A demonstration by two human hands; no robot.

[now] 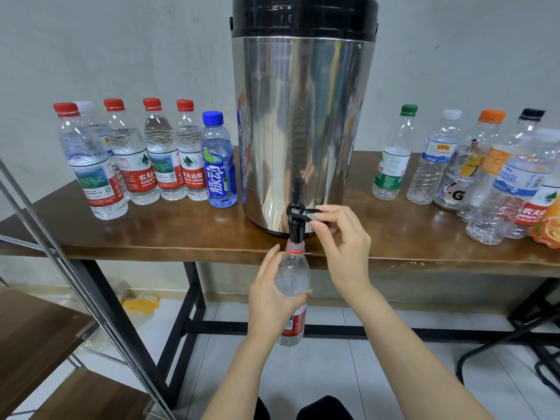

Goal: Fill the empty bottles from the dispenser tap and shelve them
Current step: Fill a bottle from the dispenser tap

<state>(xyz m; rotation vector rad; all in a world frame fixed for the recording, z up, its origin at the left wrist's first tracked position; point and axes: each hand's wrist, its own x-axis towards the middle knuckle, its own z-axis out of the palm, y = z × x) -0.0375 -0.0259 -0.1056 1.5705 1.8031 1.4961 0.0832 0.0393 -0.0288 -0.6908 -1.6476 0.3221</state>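
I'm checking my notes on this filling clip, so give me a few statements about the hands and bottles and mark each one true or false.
1. The left hand holds an uncapped bottle under the tap. True.
2. The right hand hangs idle, holding nothing. False: it pinches the tap's lever.
3. The blue-capped bottle stands to the right of the dispenser. False: it stands just left of it.
4. The green-capped bottle stands upright on the table, right of the dispenser. True.
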